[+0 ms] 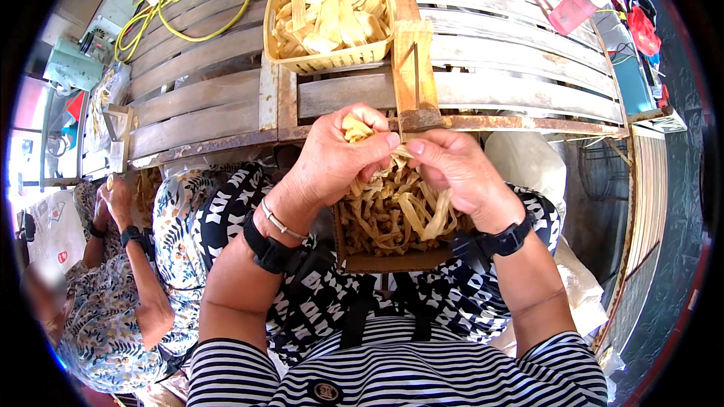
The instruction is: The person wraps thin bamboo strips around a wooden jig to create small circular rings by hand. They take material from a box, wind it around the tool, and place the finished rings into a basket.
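Above my lap, both hands are close together at the table's front edge. My left hand is closed around a small bundle of pale yellow strips; its thumb presses toward the right hand. Fingers pinched, my right hand grips a thin pale strip between the two hands. Just below them an open cardboard box rests on my lap, filled with a tangle of tan-brown dried strips. A longer pale strip hangs over this pile below my right hand. I cannot tell what the strips are made of.
A yellow plastic basket of flat, folded yellow pieces stands on the slatted wooden table. Beside it a wooden block carries a thin upright metal piece. A yellow cable lies far left, a pink jug far right. Another person's hands work at left.
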The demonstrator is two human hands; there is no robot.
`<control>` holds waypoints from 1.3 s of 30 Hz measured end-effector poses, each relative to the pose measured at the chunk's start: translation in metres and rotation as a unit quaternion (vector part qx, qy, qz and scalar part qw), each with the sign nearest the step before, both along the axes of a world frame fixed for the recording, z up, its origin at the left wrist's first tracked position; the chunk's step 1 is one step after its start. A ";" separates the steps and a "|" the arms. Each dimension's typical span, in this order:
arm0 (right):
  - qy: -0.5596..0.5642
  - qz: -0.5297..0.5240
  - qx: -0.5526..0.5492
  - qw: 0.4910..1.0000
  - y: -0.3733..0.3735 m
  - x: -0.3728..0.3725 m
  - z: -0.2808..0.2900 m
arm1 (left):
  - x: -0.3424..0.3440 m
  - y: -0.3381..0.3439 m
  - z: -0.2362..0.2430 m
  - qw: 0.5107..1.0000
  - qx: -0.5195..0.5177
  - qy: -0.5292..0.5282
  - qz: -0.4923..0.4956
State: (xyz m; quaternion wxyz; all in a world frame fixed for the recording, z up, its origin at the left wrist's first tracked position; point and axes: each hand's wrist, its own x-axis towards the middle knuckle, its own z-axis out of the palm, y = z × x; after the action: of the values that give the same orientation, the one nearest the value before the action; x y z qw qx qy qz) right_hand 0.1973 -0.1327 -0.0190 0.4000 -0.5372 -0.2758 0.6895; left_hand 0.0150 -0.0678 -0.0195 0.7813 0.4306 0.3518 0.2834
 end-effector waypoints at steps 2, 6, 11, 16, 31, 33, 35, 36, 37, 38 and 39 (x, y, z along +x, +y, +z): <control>-0.065 -0.021 0.088 0.994 0.002 0.011 0.002 | 0.003 0.000 -0.001 0.999 0.017 0.001 0.033; -0.240 -0.098 0.221 0.940 0.016 0.025 -0.009 | 0.014 0.017 -0.009 0.992 0.092 0.056 0.072; -0.472 -0.115 0.287 0.825 0.042 0.035 -0.029 | 0.041 0.031 -0.033 0.981 0.143 0.109 0.072; -0.634 -0.085 0.245 0.729 0.045 0.032 -0.032 | 0.040 0.045 -0.065 0.909 0.240 0.331 0.080; -0.324 0.065 0.482 0.811 0.001 0.009 0.000 | 0.027 -0.031 0.009 0.940 -0.025 0.214 -0.264; -0.306 0.011 0.441 0.844 0.000 0.013 0.006 | 0.017 -0.037 0.015 0.937 -0.059 -0.025 -0.345; -0.320 0.008 0.327 0.889 0.000 0.016 0.018 | 0.011 -0.025 0.030 0.938 0.021 -0.070 -0.340; -0.303 0.035 0.279 0.910 0.001 0.019 0.017 | 0.008 -0.022 0.036 0.954 0.040 -0.061 -0.291; -0.254 0.051 0.272 0.927 0.001 0.018 0.005 | 0.005 -0.015 0.029 0.944 0.179 0.070 -0.270; -0.205 0.070 0.265 0.940 0.003 0.013 -0.003 | 0.010 -0.014 0.020 0.922 0.346 0.063 -0.160; -0.062 0.078 0.107 0.989 0.000 0.009 -0.001 | 0.010 -0.009 0.014 0.866 0.474 0.097 -0.123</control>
State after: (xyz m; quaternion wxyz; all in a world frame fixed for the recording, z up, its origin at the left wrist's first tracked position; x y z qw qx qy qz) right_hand 0.2064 -0.1332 -0.0198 0.3825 -0.5100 -0.4133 0.6502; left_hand 0.0248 -0.0772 -0.0053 0.4737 0.8144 0.1927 0.2743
